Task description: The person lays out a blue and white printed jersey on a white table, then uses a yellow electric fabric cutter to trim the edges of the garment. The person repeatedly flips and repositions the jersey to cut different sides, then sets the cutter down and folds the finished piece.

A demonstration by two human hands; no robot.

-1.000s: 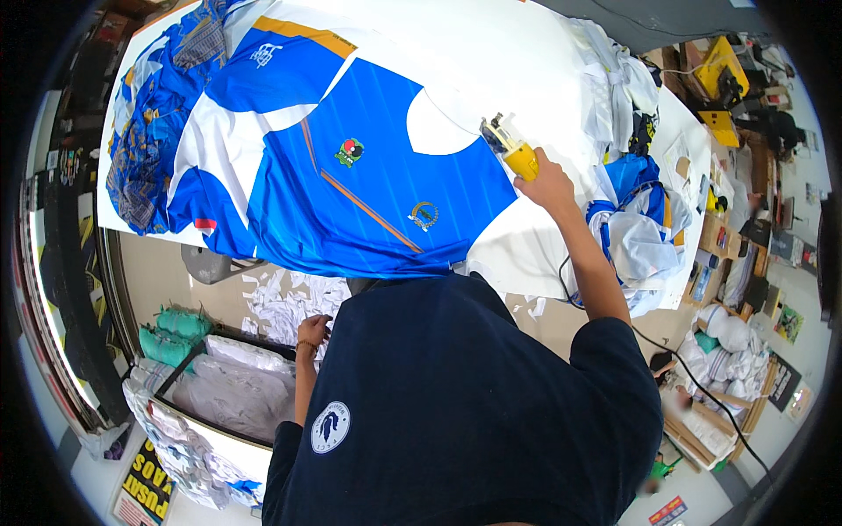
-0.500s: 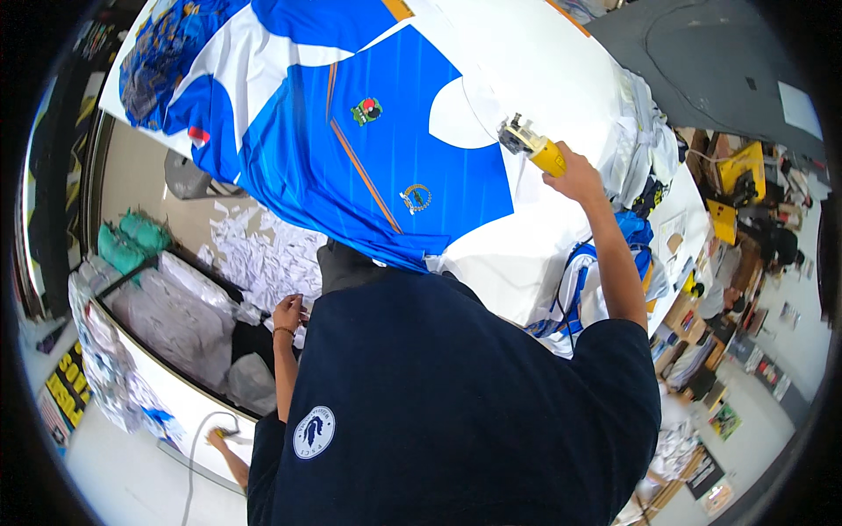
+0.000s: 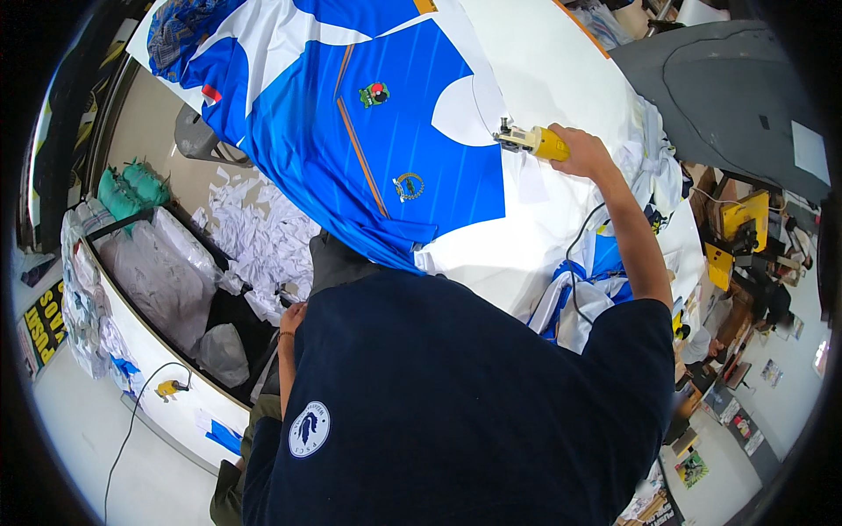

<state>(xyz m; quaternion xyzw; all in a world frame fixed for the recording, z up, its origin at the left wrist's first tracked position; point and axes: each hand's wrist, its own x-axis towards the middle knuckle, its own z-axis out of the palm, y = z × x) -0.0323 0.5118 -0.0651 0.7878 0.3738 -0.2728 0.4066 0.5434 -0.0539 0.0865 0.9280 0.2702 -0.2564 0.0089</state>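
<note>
My right hand (image 3: 581, 152) is wrapped round the yellow body of an electric fabric cutter (image 3: 551, 143). The cutter's metal head meets the right edge of a blue printed fabric panel (image 3: 443, 180), just below a white curved neckline shape. Two emblems and brown-orange stripes mark the panel, which lies on a white table (image 3: 491, 263). The fabric bunches toward the left and drapes over the near table edge by my body. My left hand (image 3: 293, 317) hangs low at my left side, beside the table edge; its fingers are mostly hidden.
Loose white scraps (image 3: 254, 232) cover the floor at left, beside a bin holding clear plastic bags (image 3: 167, 289) and green bundles (image 3: 132, 188). A second yellow cutter (image 3: 172, 387) lies on another white table, near an olive sleeve (image 3: 230, 491). Blue-white cloth (image 3: 583, 298) and a black cord are near my right arm.
My right hand has brought the cutter slightly left against the panel's edge, turning it more level. My left hand has drawn closer to my body. Another person's hand has left the second cutter.
</note>
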